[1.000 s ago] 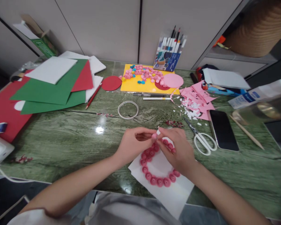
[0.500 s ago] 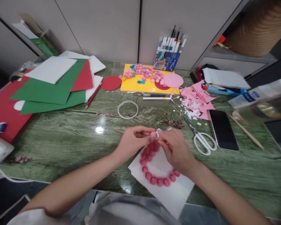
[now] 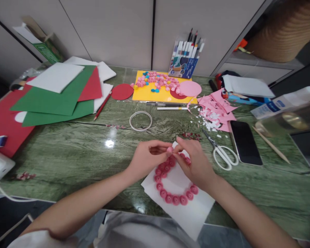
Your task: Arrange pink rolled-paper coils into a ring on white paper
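Between the thumb and fingertips of my left hand (image 3: 148, 155) is a small pink paper rosette (image 3: 169, 150). My right hand (image 3: 196, 162) is close beside it, its fingertips pinched near the rosette; whatever they hold, if anything, is too small to make out. Under both hands lies a white sheet of paper (image 3: 196, 213), set at an angle near the table's front edge. Darker pink rosettes (image 3: 176, 199) form a ring on that sheet, with two rows at its upper left. My right hand hides part of the ring's right side.
White-handled scissors (image 3: 225, 156) and a phone (image 3: 246, 143) lie right of my hands. A tape roll (image 3: 141, 121) lies behind them. Farther back are a yellow sheet (image 3: 144, 96) with many small rosettes, pink paper scraps (image 3: 219, 106), and coloured paper (image 3: 49, 100) at left.
A white bit showing between my fingertips beside the rosette is out of sight. My right fingertips have shifted slightly off the rosette, and one finger is raised; my left hand keeps its hold.
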`<state>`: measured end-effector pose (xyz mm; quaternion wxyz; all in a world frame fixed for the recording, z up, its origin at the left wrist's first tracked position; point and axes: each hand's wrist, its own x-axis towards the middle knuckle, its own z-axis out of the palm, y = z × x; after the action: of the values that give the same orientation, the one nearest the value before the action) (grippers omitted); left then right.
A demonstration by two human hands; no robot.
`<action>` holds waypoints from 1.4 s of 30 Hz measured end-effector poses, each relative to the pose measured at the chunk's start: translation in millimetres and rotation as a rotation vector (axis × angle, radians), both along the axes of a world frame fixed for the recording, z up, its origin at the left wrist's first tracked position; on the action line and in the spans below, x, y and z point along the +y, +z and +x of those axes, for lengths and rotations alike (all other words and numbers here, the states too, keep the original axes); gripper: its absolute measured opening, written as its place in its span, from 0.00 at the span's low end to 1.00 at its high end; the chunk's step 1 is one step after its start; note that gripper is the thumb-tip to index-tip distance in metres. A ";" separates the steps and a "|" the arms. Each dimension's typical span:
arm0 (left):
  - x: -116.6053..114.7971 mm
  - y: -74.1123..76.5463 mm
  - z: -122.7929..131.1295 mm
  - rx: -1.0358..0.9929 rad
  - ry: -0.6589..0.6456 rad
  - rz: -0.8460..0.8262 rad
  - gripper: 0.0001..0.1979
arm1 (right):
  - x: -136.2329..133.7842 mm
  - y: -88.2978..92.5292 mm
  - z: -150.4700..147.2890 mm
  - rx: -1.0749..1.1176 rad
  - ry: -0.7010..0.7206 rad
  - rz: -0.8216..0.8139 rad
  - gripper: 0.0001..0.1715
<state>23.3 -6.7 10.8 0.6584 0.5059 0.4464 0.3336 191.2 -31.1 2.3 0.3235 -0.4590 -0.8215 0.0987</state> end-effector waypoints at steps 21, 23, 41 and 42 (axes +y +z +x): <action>4.7 -8.9 -3.3 -0.183 0.058 -0.209 0.16 | 56.1 -6.8 99.4 0.093 -0.697 0.207 0.32; 3.7 -8.1 -3.0 -0.156 0.048 -0.171 0.16 | 63.0 -13.1 112.8 -0.008 -0.721 0.113 0.37; -1.0 -17.2 -13.1 0.400 -0.090 1.241 0.15 | 5.7 23.6 14.6 0.554 -0.209 -0.352 0.38; -1.0 -18.2 -13.8 0.423 -0.105 1.277 0.16 | 0.7 24.1 8.0 0.568 -0.185 -0.385 0.38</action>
<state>9.5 -7.7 -7.5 0.1439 0.8712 0.2560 0.3934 199.2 -30.5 26.5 0.4540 -0.5385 -0.6200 0.3457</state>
